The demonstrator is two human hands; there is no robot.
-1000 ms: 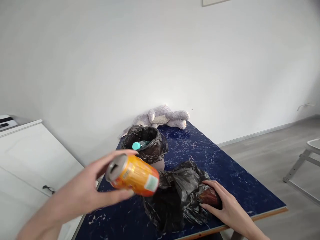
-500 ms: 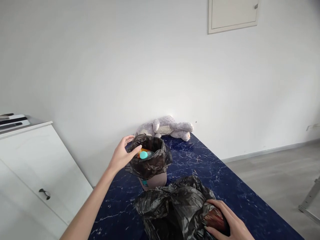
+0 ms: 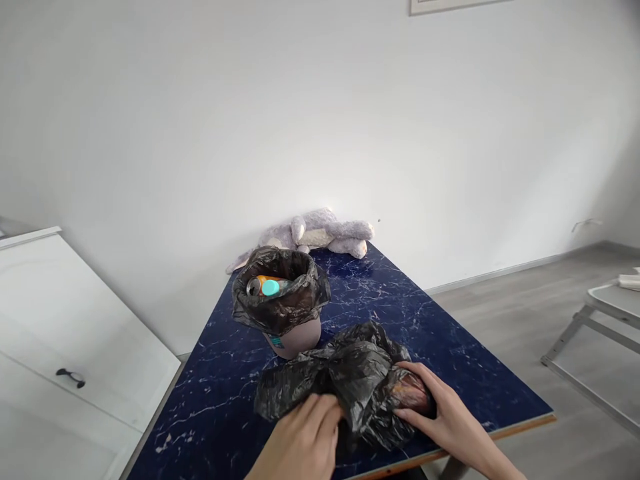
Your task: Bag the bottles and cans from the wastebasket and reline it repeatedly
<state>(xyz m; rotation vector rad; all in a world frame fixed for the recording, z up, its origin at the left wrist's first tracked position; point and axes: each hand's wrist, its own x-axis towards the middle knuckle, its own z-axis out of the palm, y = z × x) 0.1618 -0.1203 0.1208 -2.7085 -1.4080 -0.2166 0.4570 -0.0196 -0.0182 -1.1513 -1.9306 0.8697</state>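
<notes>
A crumpled black plastic bag (image 3: 350,383) lies on the dark blue marbled table (image 3: 440,347). My left hand (image 3: 300,440) rests on its near left side, fingers together against the plastic. My right hand (image 3: 440,417) is wrapped around a reddish-brown object (image 3: 407,393) lodged in the bag's right end. Behind the bag stands a small bin (image 3: 295,333) lined with a black bag. An orange can (image 3: 263,285) and a bottle with a teal cap (image 3: 271,288) lie inside it.
A grey plush toy (image 3: 320,233) lies at the table's far end against the white wall. A white cabinet (image 3: 60,347) with a dark handle stands at the left. A light chair or stool frame (image 3: 595,320) stands at the right on the grey floor.
My left hand carried the orange can to the bin, dropped it in, then came back to the black bag. My right hand stayed on the reddish-brown object.
</notes>
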